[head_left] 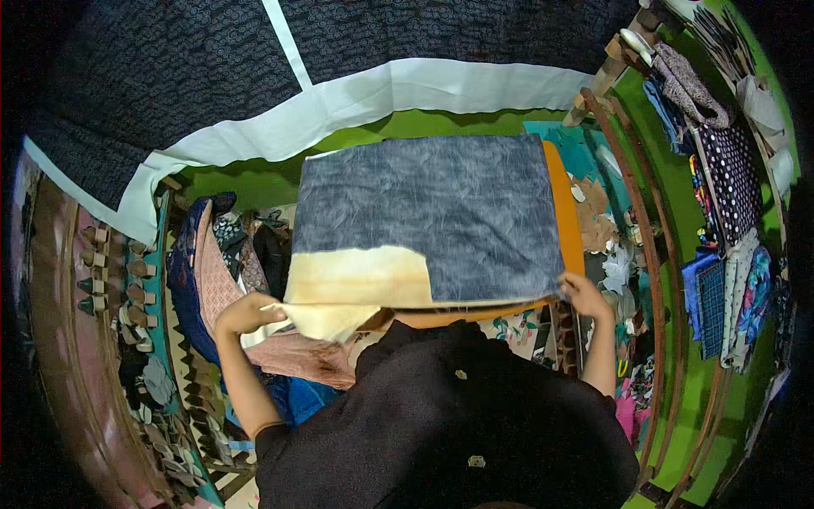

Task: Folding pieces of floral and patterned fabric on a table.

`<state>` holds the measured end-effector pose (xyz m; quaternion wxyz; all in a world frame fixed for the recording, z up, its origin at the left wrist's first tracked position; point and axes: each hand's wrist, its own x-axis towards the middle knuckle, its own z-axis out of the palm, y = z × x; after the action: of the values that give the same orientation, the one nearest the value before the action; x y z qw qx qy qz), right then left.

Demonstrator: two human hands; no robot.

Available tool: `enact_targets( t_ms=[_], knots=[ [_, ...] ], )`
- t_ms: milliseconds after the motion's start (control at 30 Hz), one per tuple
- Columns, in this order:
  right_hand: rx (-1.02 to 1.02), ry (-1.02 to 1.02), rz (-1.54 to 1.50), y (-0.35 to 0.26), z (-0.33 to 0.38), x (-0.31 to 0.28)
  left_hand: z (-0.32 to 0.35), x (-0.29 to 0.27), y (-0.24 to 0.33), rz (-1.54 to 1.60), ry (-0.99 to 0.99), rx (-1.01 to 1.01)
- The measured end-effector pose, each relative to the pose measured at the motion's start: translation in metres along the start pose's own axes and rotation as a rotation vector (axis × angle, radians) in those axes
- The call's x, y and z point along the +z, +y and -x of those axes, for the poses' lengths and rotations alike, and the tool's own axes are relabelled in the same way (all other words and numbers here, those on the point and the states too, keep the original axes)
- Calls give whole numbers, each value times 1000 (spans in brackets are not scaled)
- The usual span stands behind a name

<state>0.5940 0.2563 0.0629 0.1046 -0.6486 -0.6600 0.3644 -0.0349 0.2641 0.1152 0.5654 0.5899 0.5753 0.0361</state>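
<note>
A grey-blue mottled fabric point(424, 208) lies spread before me over an orange surface point(563, 191), which shows at the right side and near edge. Over its near left corner is a cream piece of fabric point(356, 276), part of it hanging below the near edge as a loose flap. My left hand point(248, 314) is closed on the cream fabric at the near left corner. At the near right corner my right hand point(585, 297) pinches the edge of the grey-blue fabric; its fingertips are slightly blurred.
A dark patterned cloth point(407, 34) with a white border hangs along the far side. Pink lace-like fabric point(216, 276) and other cloths lie at the left. Wooden rails point(632, 178) run down the right, near folded clothes point(736, 178). Scraps point(619, 276) lie beside the orange surface.
</note>
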Motion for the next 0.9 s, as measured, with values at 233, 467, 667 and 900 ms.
enact_targets(
  t_ms=[233,467,667,900],
  knots=[
    [198,-421,-247,-9,42,-67,24,-38,26,58,-90,35],
    [-12,-205,173,-5,-79,-109,-105,-103,73,-152,-10,92],
    [-4,581,672,-15,-172,-54,-212,-73,40,-625,859,-119],
    [245,627,501,2,-150,48,-199,50,-19,-330,1062,78]
  ],
)
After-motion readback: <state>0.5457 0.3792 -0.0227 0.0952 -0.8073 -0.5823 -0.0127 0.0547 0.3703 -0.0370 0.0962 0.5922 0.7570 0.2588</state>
